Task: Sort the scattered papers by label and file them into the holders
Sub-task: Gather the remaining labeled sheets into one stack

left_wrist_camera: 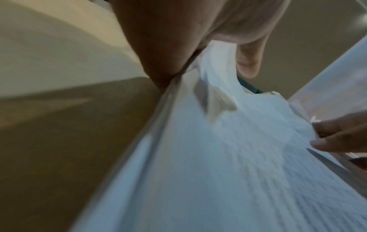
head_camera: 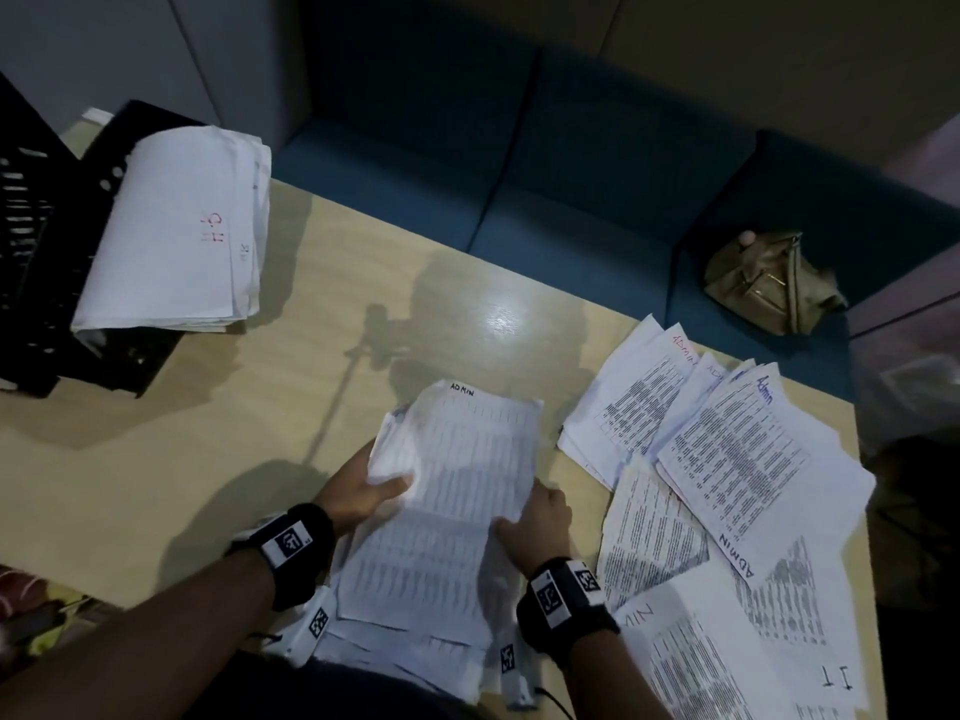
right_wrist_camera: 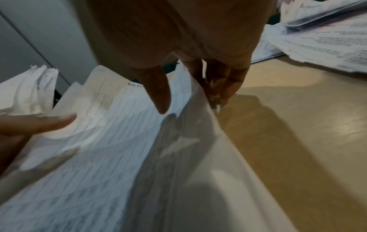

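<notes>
Stack of ADMIN papers [head_camera: 457, 491] is gripped at its edges by left hand [head_camera: 358, 491] and right hand [head_camera: 540, 517] above table [head_camera: 260, 407], loose sheets [head_camera: 727, 459] scattered to the right, filled black holder [head_camera: 47, 283] set far left.

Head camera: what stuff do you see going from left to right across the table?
Black holder → HR papers → ADMIN stack held by both hands → scattered papers.

Blue sofa [head_camera: 597, 163] behind beige table [head_camera: 322, 304]
</notes>
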Action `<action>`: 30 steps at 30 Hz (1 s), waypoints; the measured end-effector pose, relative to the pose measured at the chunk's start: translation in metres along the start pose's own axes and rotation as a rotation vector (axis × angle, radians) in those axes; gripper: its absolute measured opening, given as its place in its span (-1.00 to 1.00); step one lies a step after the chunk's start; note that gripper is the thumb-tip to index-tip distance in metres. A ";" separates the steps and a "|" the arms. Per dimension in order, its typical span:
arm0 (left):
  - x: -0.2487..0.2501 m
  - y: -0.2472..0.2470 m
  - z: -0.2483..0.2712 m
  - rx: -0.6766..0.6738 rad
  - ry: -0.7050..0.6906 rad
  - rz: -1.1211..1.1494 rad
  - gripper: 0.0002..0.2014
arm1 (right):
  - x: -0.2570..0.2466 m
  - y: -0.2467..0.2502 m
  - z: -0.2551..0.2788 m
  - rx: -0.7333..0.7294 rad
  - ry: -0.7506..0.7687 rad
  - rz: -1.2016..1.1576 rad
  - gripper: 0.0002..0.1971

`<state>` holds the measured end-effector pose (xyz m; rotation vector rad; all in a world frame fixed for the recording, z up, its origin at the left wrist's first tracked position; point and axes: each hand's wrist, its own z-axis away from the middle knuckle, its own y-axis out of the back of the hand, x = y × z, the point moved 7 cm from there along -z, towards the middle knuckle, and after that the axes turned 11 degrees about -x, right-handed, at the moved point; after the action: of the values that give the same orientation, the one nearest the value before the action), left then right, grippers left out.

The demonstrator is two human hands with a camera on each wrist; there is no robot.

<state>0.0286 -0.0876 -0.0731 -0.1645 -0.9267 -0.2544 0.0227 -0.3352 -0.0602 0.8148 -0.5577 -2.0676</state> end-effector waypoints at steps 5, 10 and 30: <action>0.014 -0.010 -0.005 -0.010 0.033 -0.203 -0.49 | -0.006 0.030 -0.001 0.112 0.009 -0.313 -0.03; 0.025 -0.029 0.000 -0.217 0.000 -0.268 -0.26 | -0.024 0.070 -0.015 0.204 0.194 -0.414 -0.18; 0.024 -0.045 -0.023 0.039 0.096 -0.320 -0.52 | 0.185 0.156 0.048 0.538 -0.155 -0.388 -0.72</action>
<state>0.0468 -0.1399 -0.0661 0.0333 -0.8593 -0.5353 -0.0118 -0.5701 0.0073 1.1438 -1.1489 -2.3811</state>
